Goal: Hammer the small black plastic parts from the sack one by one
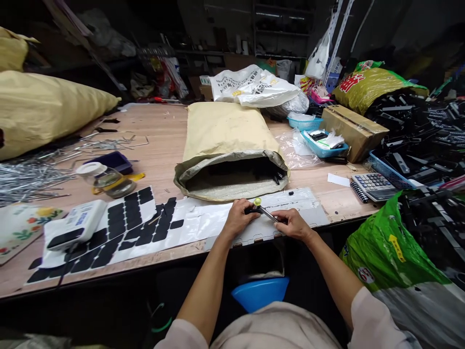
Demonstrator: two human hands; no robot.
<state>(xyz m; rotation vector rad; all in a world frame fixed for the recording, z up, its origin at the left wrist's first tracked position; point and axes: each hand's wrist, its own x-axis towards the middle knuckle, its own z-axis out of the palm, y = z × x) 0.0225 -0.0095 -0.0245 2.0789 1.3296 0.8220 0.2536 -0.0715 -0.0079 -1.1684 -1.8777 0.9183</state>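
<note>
My left hand (pixel 238 218) is closed around a small black part (pixel 250 210) near the table's front edge. My right hand (pixel 291 224) pinches a thin metal tool (pixel 268 214) with a yellow-green top; its tip meets the black part between the hands. Both hands rest over a white sheet (pixel 308 206). Just behind them lies an open tan paper sack (pixel 228 160) with black parts inside. Sheets of black adhesive pads (pixel 134 225) lie to the left.
A glass jar (pixel 103 179), a white box (pixel 74 225) and a pile of metal wires (pixel 32 169) are at left. Blue baskets (pixel 323 143), a cardboard box (pixel 354 128), a calculator (pixel 374 185) and black parts fill the right. A green bag (pixel 388 252) stands at the right, a blue bucket (pixel 259 293) below.
</note>
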